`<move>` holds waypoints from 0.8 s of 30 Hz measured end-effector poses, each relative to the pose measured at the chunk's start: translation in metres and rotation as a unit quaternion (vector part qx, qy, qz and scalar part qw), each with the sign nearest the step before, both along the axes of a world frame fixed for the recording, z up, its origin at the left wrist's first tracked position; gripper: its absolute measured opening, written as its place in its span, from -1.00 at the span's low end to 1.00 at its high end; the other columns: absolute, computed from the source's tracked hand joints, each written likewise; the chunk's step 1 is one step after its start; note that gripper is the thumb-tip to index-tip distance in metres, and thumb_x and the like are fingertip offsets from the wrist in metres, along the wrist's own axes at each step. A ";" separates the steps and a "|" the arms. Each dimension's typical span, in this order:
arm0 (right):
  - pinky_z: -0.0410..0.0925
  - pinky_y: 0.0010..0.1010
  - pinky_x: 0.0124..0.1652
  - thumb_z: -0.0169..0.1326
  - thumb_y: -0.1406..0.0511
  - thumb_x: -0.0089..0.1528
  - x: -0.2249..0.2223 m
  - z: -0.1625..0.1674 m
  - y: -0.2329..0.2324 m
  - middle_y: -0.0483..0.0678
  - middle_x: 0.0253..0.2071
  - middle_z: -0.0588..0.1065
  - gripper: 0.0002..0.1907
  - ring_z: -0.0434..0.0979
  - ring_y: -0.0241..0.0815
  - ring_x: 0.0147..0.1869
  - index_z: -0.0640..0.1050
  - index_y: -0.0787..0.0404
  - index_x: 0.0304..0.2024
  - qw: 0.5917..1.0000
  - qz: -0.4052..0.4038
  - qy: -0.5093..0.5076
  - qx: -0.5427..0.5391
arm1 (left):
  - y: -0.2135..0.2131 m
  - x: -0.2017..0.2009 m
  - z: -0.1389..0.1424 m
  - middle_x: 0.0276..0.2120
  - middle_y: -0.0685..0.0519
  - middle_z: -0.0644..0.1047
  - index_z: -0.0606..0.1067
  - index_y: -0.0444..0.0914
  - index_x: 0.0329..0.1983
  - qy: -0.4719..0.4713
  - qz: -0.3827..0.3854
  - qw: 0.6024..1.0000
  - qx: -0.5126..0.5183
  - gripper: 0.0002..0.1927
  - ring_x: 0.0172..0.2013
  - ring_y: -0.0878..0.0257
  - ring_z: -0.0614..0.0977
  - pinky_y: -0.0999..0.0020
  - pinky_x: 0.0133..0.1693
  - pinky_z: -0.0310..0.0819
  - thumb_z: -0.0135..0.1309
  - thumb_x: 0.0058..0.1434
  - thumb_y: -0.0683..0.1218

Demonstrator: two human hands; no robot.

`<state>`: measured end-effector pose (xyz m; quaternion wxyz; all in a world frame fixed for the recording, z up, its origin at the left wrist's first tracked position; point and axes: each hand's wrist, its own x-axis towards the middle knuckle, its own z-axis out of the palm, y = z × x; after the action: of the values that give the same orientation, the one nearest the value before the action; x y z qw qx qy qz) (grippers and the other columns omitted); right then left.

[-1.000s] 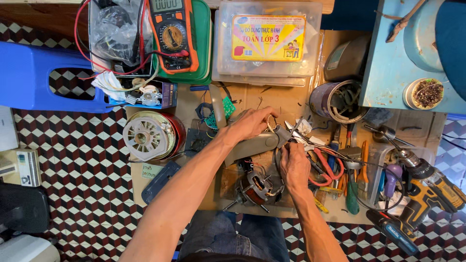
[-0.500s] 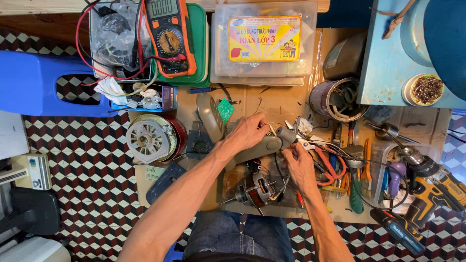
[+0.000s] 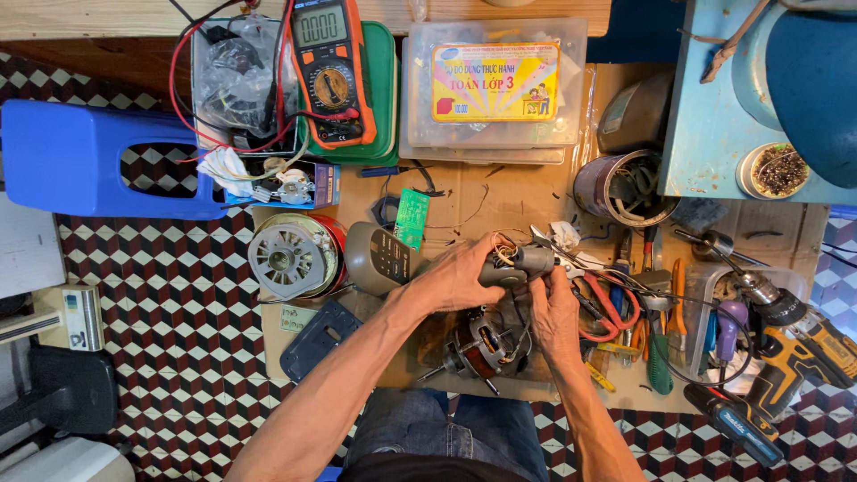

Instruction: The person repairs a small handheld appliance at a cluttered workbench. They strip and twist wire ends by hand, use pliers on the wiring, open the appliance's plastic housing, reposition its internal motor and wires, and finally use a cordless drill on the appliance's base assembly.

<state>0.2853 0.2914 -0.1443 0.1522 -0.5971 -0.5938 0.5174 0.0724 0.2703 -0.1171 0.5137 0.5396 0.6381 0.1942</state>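
Observation:
My left hand point(image 3: 460, 275) grips a small grey cylindrical part point(image 3: 527, 260) with thin wires coming off it, held just above the cardboard sheet point(image 3: 464, 201). My right hand point(image 3: 555, 314) rests below it, fingers curled up against the same part and the wires. Under both hands lies an electric motor point(image 3: 480, 344) with copper windings and a bare shaft pointing toward me. A grey plastic housing point(image 3: 379, 259) with slots lies left of my left hand.
A multimeter point(image 3: 330, 67) with red leads, a clear plastic box point(image 3: 495, 85), a small green circuit board point(image 3: 411, 217), a round motor cover point(image 3: 290, 254), pliers and screwdrivers point(image 3: 625, 312), a cordless drill point(image 3: 786, 357), a blue stool point(image 3: 98, 161).
The view shifted slightly. My left hand slid right along the grey part, and my right hand rose to meet it above the motor.

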 end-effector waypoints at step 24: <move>0.39 -0.20 -0.17 0.21 0.25 0.28 -0.059 0.076 -0.014 0.20 -0.24 0.57 -0.75 0.55 0.07 -0.20 0.58 0.34 -0.18 0.972 0.006 -0.169 0.162 | -0.055 0.044 -0.017 0.17 -0.09 0.52 0.42 -0.26 0.28 0.245 0.034 0.932 0.266 -0.36 0.16 -0.02 0.49 0.05 0.17 0.29 0.18 0.06 -0.27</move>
<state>0.2264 0.2779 -0.0683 0.1413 -0.6395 -0.6904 0.3073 0.1168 0.2149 -0.1336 0.1723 0.6654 0.6869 0.2359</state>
